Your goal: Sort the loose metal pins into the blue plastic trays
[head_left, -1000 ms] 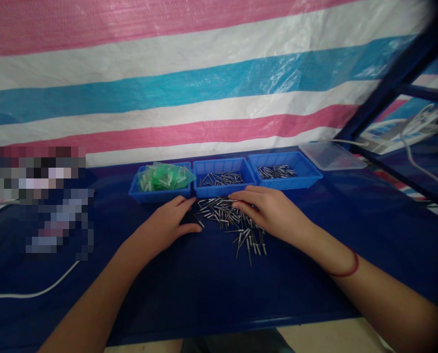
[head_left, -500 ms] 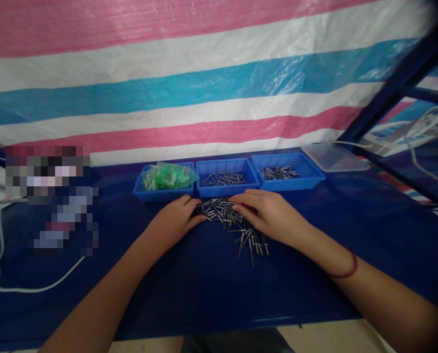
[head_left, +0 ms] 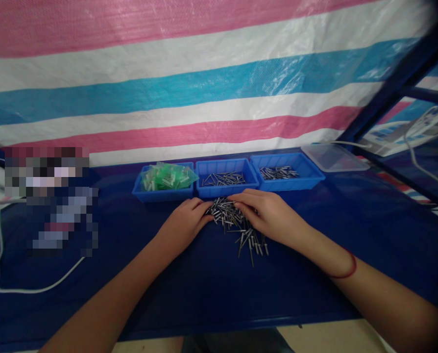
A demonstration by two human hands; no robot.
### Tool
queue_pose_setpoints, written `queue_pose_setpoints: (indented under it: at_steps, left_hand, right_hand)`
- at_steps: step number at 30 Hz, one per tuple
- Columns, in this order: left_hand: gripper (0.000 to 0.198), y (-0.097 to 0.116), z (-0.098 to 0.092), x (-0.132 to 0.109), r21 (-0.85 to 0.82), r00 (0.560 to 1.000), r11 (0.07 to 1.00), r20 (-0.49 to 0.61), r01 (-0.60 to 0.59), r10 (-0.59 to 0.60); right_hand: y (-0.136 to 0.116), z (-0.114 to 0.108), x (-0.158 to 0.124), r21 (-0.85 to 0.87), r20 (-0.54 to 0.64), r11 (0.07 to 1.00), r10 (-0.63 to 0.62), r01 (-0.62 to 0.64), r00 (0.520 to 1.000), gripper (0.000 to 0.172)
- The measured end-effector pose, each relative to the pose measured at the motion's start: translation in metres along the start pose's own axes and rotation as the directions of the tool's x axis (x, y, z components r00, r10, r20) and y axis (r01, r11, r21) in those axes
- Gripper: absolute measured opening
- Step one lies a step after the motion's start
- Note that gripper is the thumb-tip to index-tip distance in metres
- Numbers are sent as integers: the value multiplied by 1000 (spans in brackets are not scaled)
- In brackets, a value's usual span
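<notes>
A pile of blind rivets [head_left: 224, 215] lies on the blue table between both hands, with several loose ones spreading toward the near right. My left hand [head_left: 185, 220] curves against the pile's left side, thumb and fingers apart and touching rivets. From the right, my right hand [head_left: 272, 211] reaches over the pile's edge, its thumb apart from the fingers and its fingertips among the rivets. Just behind the pile stands the middle blue bin [head_left: 226, 169], with rivets inside. The right blue bin [head_left: 287, 171] also contains rivets. Green-and-clear plastic packets [head_left: 167, 176] fill the left blue bin [head_left: 163, 196].
A clear plastic lid [head_left: 334, 157] lies at the back right. White cables [head_left: 38, 290] run over the left side of the table, near blurred-out items. A striped plastic sheet [head_left: 204, 98] hangs behind, and a dark metal frame [head_left: 395, 83] stands at right.
My left hand has moved right, and the left edge of the rivet pile has shifted inward with it. My right hand stays nearly still.
</notes>
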State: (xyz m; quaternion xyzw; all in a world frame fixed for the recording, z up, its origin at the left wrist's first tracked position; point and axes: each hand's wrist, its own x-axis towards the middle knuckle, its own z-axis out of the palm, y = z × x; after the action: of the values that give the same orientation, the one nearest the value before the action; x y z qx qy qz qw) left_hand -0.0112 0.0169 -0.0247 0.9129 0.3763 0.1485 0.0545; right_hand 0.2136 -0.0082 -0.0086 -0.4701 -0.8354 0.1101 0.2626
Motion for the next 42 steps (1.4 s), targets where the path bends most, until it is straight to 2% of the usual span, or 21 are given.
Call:
queue_pose_setpoints:
  at_steps: [3, 6, 9, 12, 16, 20, 28, 34, 38, 42]
  left_hand:
    - [35, 0, 0, -1, -62, 1000, 998, -20, 13, -14]
    - [38, 5, -3, -1, -152, 996, 988, -74, 31, -43]
    - [31, 13, -7, 0, -293, 981, 953, -149, 77, -125]
    - [20, 23, -10, 1, -459, 945, 878, -207, 136, -255]
    - [10, 33, -12, 1, -568, 923, 814, -233, 126, -306]
    - [10, 35, -11, 1, -603, 915, 790, -248, 111, -318]
    - [9, 33, -11, 1, -563, 919, 824, -288, 64, -268]
    - [7, 30, -11, 0, -520, 926, 853, -299, 45, -232]
    - [8, 27, -9, 0, -497, 945, 867, -266, 37, -193]
    - [11, 26, -7, 0, -458, 970, 889, -208, 14, -123]
  right_hand:
    - [-1, 3, 0, 113, -42, 993, 27, -22, 999, 26]
    - [-6, 5, 0, 298, -49, 951, 100, -81, 994, 22]
    - [-11, 9, -1, 472, 26, 870, 148, -142, 989, 19]
    - [-16, 13, -2, 603, 88, 780, 146, -170, 985, 19]
    - [-17, 17, -4, 684, 112, 704, 157, -191, 981, 17]
    - [-16, 21, -3, 702, 108, 691, 138, -174, 985, 17]
    - [-19, 18, -2, 565, 40, 809, 170, -163, 985, 17]
    - [-20, 12, -2, 556, -39, 816, 215, -157, 976, 14]
    - [-21, 8, -3, 556, -72, 816, 235, -157, 969, 12]
    - [-22, 6, -3, 512, -96, 849, 205, -128, 974, 13]
